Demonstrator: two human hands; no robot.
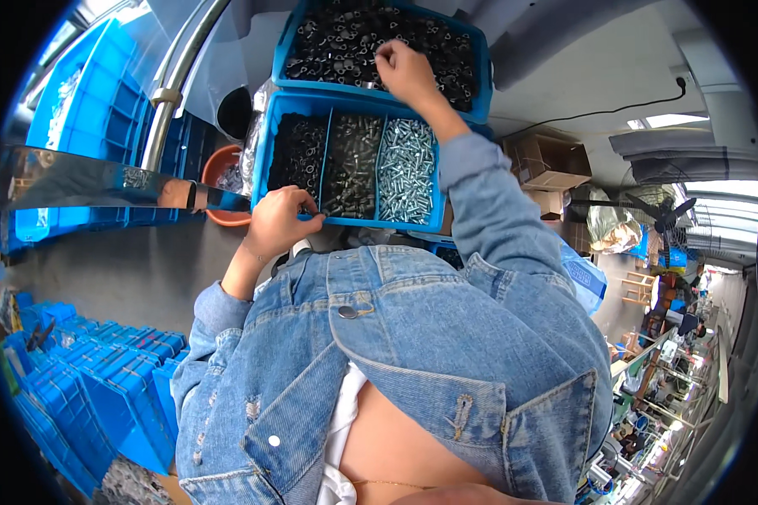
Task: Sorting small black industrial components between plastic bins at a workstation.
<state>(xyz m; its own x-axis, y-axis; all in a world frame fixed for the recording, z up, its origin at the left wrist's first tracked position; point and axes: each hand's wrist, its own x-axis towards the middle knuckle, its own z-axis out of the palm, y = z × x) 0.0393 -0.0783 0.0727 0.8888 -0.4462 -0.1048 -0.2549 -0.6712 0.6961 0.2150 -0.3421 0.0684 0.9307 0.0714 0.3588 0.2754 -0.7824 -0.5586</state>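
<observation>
A workshop: blue bins (271,156) of screws (406,171), stacked crates (101,379)

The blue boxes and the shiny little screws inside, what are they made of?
The blue divided box looks like moulded plastic: even colour, smooth thin walls, soft sheen. The silver screws in its right compartment look like bright, probably plated metal, since they glint. The parts in the far box, where the right hand reaches, are dark, perhaps blackened metal; too small to tell. The left hand grips the near rim.

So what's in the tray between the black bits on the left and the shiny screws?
In the head view, the divided blue tray has a middle section of dark grey screws, between the black parts and the shiny silver screws.
</observation>
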